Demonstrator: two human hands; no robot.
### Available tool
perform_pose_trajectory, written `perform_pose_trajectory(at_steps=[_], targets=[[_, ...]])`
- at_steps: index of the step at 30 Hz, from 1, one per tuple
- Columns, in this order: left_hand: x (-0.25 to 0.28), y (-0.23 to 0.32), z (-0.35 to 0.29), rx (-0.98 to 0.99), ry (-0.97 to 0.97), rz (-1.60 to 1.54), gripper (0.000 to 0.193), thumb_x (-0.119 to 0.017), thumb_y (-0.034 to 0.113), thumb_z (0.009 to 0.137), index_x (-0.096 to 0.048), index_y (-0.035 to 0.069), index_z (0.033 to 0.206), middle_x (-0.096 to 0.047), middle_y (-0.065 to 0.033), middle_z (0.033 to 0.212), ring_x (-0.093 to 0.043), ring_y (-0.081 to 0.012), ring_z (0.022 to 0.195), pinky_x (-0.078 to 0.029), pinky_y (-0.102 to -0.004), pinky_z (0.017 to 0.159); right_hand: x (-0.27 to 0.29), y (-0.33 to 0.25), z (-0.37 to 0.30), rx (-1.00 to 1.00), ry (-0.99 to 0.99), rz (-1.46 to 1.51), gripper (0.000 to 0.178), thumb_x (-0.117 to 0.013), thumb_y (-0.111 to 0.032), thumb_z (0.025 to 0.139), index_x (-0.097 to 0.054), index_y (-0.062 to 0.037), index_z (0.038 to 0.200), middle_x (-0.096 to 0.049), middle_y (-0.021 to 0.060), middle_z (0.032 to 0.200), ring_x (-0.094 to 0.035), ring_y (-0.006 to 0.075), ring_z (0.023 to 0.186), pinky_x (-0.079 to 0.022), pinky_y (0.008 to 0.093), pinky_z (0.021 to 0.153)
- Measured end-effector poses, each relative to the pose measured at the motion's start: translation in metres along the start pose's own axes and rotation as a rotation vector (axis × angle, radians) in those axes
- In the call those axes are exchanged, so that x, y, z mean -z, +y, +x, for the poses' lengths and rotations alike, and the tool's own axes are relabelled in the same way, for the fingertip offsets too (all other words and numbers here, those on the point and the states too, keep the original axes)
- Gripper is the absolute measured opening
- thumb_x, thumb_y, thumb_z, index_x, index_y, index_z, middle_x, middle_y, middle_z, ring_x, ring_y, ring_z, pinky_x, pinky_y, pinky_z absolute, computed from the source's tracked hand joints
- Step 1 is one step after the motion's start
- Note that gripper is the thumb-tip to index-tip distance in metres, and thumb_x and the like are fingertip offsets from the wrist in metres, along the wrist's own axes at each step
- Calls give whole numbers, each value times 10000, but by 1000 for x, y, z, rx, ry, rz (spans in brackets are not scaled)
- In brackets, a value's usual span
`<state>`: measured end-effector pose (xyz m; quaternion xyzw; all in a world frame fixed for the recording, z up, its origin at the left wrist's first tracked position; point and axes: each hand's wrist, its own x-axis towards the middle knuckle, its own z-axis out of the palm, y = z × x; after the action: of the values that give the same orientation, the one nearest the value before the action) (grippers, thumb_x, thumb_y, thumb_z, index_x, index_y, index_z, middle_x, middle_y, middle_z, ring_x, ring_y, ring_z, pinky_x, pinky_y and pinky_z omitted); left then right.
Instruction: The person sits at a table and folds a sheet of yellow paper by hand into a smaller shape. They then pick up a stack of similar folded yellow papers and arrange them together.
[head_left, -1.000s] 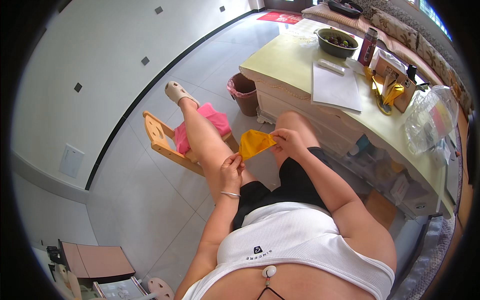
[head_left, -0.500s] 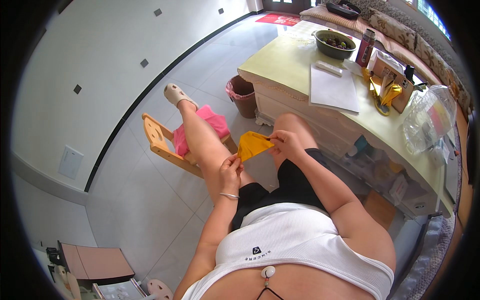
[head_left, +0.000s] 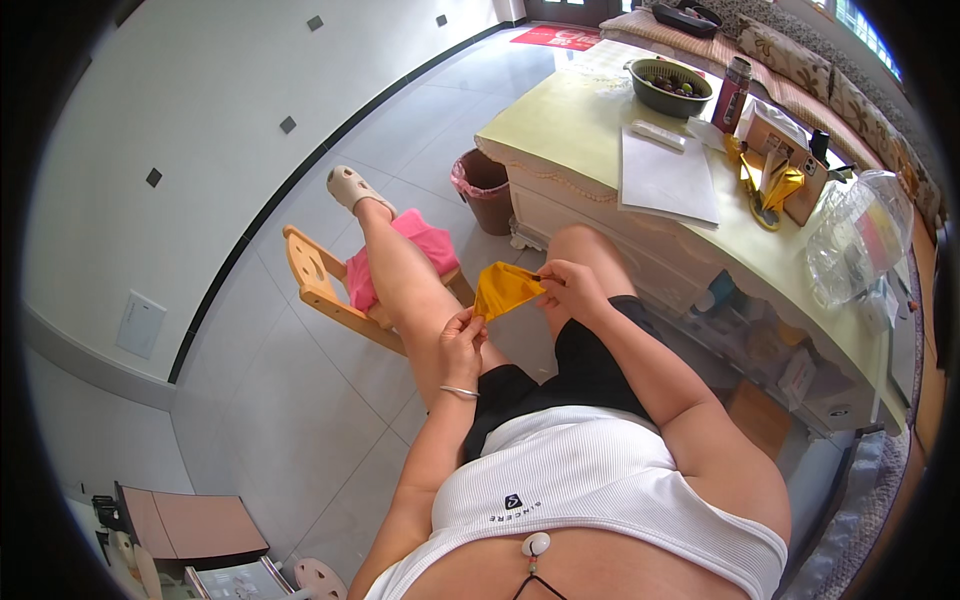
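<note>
A thin, folded yellow piece (head_left: 505, 291) is stretched between my hands above my thighs; whether it is paper or cloth I cannot tell. My left hand (head_left: 462, 343) pinches its lower left corner, a bracelet on that wrist. At its right end, my right hand (head_left: 574, 288) grips it between thumb and fingers, where a small dark spot shows. More crumpled yellow material (head_left: 776, 186) lies on the table to the right, against a phone (head_left: 807, 190) standing on edge.
The pale yellow table (head_left: 560, 130) bears a white paper sheet (head_left: 668, 183), a fruit basket (head_left: 668, 100), a flask (head_left: 733, 95) and a clear plastic bag (head_left: 850, 245). My left leg rests over a small wooden chair (head_left: 320, 280) with pink cloth (head_left: 425, 238). A bin (head_left: 484, 200) stands beside the table.
The yellow piece has shifted slightly, its surface creasing a little differently. Both hands keep nearly the same place and grip.
</note>
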<state>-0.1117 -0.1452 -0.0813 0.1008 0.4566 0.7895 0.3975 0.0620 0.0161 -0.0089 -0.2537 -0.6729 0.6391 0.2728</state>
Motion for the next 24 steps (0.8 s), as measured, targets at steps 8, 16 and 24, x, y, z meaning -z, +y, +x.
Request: perform_pose_trajectory(at_steps=[8, 16, 24], targets=[[12, -6, 3, -30, -60, 16, 123, -664, -29, 862, -635, 26, 968, -657, -71, 820, -601, -148, 616, -495, -246, 573, -1, -8, -3, 2, -4, -86, 77, -579, -10, 929, -628, 29, 974, -658, 61, 771, -667, 125, 635, -516, 239, 559], [7, -3, -1, -5, -41, -38, 28, -655, 39, 899, -650, 21, 920, -649, -62, 772, -584, -139, 600, -486, -240, 567, -2, -1, -2, 26, 28, -66, 78, -598, -48, 938, -631, 20, 957, -651, 59, 751, -658, 116, 593, -492, 228, 507], [5, -2, -2, -40, -50, 35, 27, -654, 37, 900, -648, 12, 909, -634, -61, 744, -554, -131, 571, -458, -231, 540, -2, -3, -3, 46, 40, -25, 65, -599, -40, 930, -632, 15, 918, -624, 50, 688, -636, 106, 550, -472, 230, 476]])
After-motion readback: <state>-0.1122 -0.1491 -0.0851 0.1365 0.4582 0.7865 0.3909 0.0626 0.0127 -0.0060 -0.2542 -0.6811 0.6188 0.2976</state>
